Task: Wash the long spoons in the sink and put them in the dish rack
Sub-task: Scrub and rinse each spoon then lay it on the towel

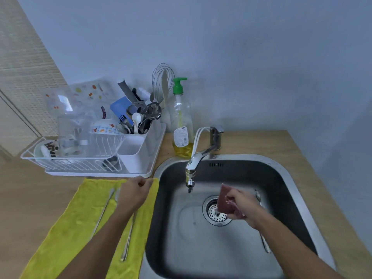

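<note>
1. Left hand (135, 191) is over the far end of the towel (70, 218), fingers curled into a fist. Cannot tell whether it pinches anything.
2. Two spoons lie on the towel, long axes running near to far, far ends leaning slightly right. The outer spoon (102, 213) is just left of the left forearm, its far end beside the hand. The inner spoon (127, 240) passes under the forearm; only its near part shows.
3. Right hand (240, 207) is over the sink (298, 190) by the drain, gripping a sponge (222, 199).
4. The sink spoon (264, 242) lies along the sink's right side, bowl far, handle near, partly under the right forearm.
5. Judgement: by reach, the towel spoons belong to the left hand. The sink spoon is nearer the right hand, but that hand is full.
6. The rack (66, 166) stands on the table beyond the towel, far-left of the left hand. The tap (194, 164) is between the hands, farther back.
</note>
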